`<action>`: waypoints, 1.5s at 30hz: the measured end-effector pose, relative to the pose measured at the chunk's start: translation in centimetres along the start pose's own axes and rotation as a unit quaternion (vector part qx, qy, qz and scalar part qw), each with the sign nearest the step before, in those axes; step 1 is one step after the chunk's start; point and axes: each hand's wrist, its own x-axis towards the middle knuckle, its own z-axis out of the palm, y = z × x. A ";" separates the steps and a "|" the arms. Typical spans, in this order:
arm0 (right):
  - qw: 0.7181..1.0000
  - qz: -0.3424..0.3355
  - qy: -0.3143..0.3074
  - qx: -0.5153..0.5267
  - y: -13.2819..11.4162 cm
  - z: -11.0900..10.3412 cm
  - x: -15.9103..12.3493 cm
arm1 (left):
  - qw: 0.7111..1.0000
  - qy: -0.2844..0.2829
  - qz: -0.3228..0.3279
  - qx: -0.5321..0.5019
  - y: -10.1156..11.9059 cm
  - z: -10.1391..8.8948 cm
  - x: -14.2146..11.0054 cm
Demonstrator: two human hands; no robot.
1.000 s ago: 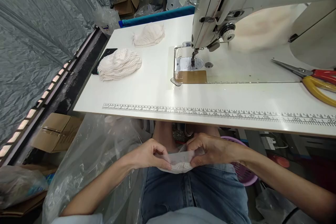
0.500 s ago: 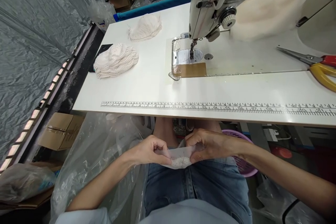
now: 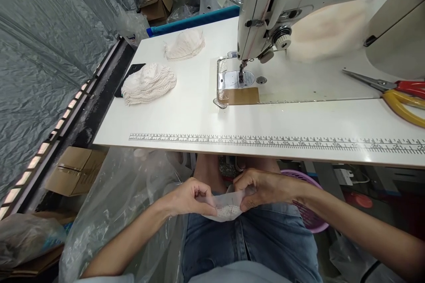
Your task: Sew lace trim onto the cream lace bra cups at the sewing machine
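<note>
Over my lap, below the table's front edge, a small piece of sheer white fabric with a lacy patch (image 3: 228,208) is stretched between my hands. My left hand (image 3: 194,196) pinches its left end between thumb and curled fingers. At the other end my right hand (image 3: 257,188) grips it the same way, thumb on the near side. Part of the fabric is hidden behind the fingers. On the table, a stack of white lacy fabric pieces (image 3: 149,84) lies at the left, and a smaller white lacy piece (image 3: 185,45) is behind it.
A sewing machine (image 3: 265,22) stands on the white table (image 3: 189,117), its needle over the metal plate. Scissors (image 3: 395,90) with red and yellow handles lie at the right. A printed ruler (image 3: 272,141) runs along the front edge. Below are a purple basket (image 3: 318,225) and clear plastic (image 3: 126,203).
The view has tilted slightly, so the table and machine appear a little lower. Both hands keep their pinch on the lacy fabric, with hardly any movement.
</note>
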 end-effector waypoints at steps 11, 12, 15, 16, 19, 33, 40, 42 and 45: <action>0.997 0.019 0.025 0.073 -0.8 0.2 -0.2 | 0.999 0.017 -0.003 -0.041 0.1 0.0 -0.1; 0.996 0.018 0.028 0.079 -0.8 0.2 -0.2 | 0.999 0.017 -0.003 -0.041 0.1 -0.1 -0.1; 0.996 0.018 0.037 0.082 -0.7 0.2 -0.3 | 0.999 0.014 -0.004 -0.039 0.2 -0.1 -0.1; 0.996 0.019 0.037 0.080 -0.7 0.2 -0.3 | 0.999 0.012 -0.003 -0.037 0.2 -0.1 -0.1; 0.996 0.018 0.035 0.075 -0.8 0.2 -0.3 | 0.999 0.007 -0.001 -0.033 0.3 -0.2 -0.1; 0.998 0.018 0.058 0.034 -0.5 0.3 -0.2 | 0.999 0.019 -0.004 -0.025 -0.2 -0.2 0.2; 0.998 -0.019 0.055 -0.031 -0.6 0.2 -0.2 | 0.999 0.024 -0.007 -0.048 -0.1 -0.1 0.2; 0.997 -0.024 0.047 -0.052 -0.5 0.1 -0.2 | 0.998 0.025 -0.007 -0.051 0.0 -0.1 0.2; 0.996 -0.032 0.041 -0.069 -0.5 0.0 -0.2 | 0.998 0.024 -0.002 -0.054 0.0 -0.2 0.2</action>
